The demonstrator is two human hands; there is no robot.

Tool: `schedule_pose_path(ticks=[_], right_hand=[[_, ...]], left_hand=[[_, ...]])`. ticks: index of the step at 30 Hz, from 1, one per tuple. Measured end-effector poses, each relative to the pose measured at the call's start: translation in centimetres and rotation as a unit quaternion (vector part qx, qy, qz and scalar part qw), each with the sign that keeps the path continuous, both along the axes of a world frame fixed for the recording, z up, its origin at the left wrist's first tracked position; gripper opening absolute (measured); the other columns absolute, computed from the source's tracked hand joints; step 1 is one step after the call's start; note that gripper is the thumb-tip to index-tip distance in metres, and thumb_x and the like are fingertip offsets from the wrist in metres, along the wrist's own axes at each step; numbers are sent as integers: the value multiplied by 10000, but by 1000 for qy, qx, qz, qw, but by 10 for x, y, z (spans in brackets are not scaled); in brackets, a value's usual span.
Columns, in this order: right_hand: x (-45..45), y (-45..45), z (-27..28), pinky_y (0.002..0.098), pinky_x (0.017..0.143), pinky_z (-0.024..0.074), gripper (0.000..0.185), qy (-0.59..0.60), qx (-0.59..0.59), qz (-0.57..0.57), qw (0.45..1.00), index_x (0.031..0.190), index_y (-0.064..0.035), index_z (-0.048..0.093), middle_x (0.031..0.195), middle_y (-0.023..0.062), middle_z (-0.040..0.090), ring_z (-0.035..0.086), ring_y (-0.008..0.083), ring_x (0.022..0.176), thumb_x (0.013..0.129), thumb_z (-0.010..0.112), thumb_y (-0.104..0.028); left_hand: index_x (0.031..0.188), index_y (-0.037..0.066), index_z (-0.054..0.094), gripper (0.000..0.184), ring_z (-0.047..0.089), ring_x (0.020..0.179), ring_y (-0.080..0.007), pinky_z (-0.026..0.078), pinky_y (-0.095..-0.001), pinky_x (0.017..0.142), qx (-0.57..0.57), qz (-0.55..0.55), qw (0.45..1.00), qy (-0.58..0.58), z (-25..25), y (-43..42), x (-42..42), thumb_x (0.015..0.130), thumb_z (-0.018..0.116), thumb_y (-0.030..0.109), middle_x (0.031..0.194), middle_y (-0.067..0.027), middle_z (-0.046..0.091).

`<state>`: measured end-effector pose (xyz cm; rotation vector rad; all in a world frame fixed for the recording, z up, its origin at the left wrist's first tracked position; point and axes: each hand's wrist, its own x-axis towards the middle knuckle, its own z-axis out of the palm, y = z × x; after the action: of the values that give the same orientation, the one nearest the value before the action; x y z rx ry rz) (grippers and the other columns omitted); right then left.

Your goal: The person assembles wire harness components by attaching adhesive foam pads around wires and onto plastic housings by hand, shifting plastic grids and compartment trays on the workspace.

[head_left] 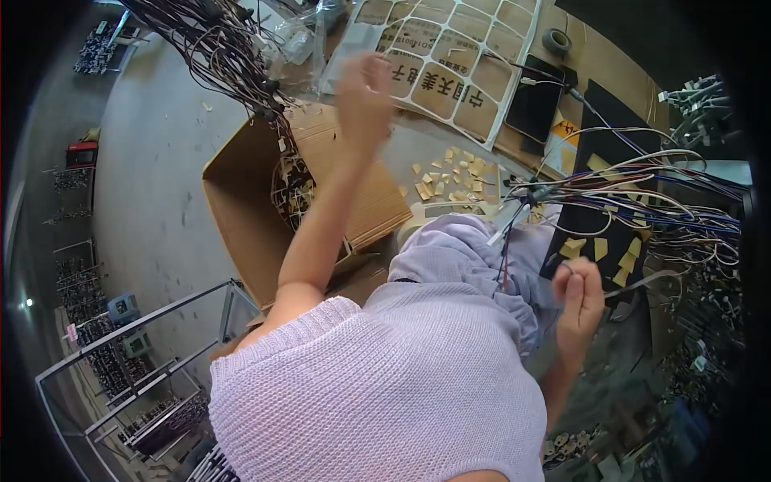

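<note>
My left hand [365, 92] is raised at the upper middle, over the near left edge of a cardboard sheet with white netted lines [450, 68]. Motion blurs its fingers, and whether they hold anything does not show. At the right, beside my lap, my right hand [580, 299] is closed with thumb and fingertips together. A thin pale strip [642, 283] runs out from it to the right; its kind is unclear. Just above this hand, a bundle of coloured wires [626, 189] with a pale connector [506, 221] reaches across to my lap. Yellow tape pieces [601, 247] stick to a black board [590, 153] nearby.
An open cardboard box [241, 213] with cables inside stands left of my legs. Dark cable bundles [225, 60] hang above it. Small yellow tape pieces [454, 173] lie scattered ahead. A phone-like black slab [534, 100] and a tape roll [556, 42] lie farther off. A metal frame [152, 321] stands at lower left.
</note>
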<state>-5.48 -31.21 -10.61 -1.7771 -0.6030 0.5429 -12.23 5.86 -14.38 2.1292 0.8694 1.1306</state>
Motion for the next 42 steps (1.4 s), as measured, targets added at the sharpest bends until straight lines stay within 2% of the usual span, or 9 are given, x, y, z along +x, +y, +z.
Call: schedule_pose_path(ticks=[3, 8, 12, 15, 17, 20, 26, 32, 42], right_hand=[[12, 73, 4, 343, 883, 478, 59, -112, 118, 89, 983, 952, 23, 558, 1135, 192, 625, 617, 262, 1015, 914, 520, -2], [16, 211, -43, 410, 1086, 389, 151, -453, 51, 193, 869, 1006, 17, 527, 1409, 169, 497, 480, 315, 1304, 874, 529, -55], [33, 238, -122, 398, 1125, 352, 171, -478, -33, 201, 854, 1038, 9, 532, 1431, 151, 478, 446, 287, 1337, 888, 486, -59], [30, 231, -122, 393, 1143, 329, 181, -447, -28, 208, 869, 1052, 7, 530, 1440, 149, 467, 430, 285, 1349, 893, 465, -50], [34, 232, -120, 395, 1147, 321, 179, -438, -10, 208, 874, 1051, 7, 529, 1443, 149, 464, 421, 282, 1356, 891, 461, -39], [33, 232, -121, 418, 1147, 312, 392, -420, -15, 210, 883, 1299, 19, 472, 1422, 177, 473, 428, 319, 1337, 916, 426, -44], [31, 200, -96, 322, 840, 529, 511, -205, 150, 155, 955, 1358, -8, 457, 1288, 166, 594, 651, 231, 945, 858, 466, 100], [21, 105, 12, 211, 533, 358, 286, -114, 204, -18, 972, 1124, -74, 706, 869, 43, 611, 452, 71, 617, 855, 656, 9], [31, 7, 49, 180, 549, 256, 167, -225, 159, -201, 940, 931, -32, 742, 820, -22, 553, 367, 35, 636, 766, 768, -16]], left_hand=[[1020, 1, 554, 418, 577, 933, -342, 462, -437, 804, 253, 230, 901, 267, -54, 96, -10, 900, 611, 397, 965, -168, 588], [985, 3, 537, 501, 557, 991, -393, 442, -499, 842, 206, 146, 917, 309, -72, 97, -10, 872, 616, 485, 989, -210, 581], [1009, 16, 552, 488, 595, 986, -324, 478, -432, 788, 192, 91, 922, 323, -79, 118, -20, 900, 590, 490, 1023, -187, 603], [1078, 41, 578, 476, 613, 965, -270, 495, -415, 771, -328, 4, 924, 196, -54, 187, -54, 938, 543, 494, 1061, -151, 624], [1141, 69, 587, 440, 624, 977, -204, 509, -344, 754, -399, -27, 916, -41, -45, 193, -76, 995, 465, 465, 1098, -97, 633], [1161, 80, 590, 397, 634, 979, -201, 518, -320, 788, -503, -44, 827, -247, -19, 221, -114, 1019, 442, 419, 1133, -79, 638], [1226, 54, 510, 322, 615, 1114, -259, 540, -364, 908, -543, -200, 799, -167, 17, 102, -109, 991, 540, 273, 1256, -177, 577], [1316, -62, 451, 521, 581, 1171, -372, 512, -424, 993, -605, -363, 685, -181, 59, -55, -31, 880, 630, 161, 1268, -248, 556], [1346, -112, 404, 670, 511, 1247, -408, 454, -467, 1058, -623, -522, 582, 9, 64, -148, 39, 905, 634, 336, 1343, -284, 481]])
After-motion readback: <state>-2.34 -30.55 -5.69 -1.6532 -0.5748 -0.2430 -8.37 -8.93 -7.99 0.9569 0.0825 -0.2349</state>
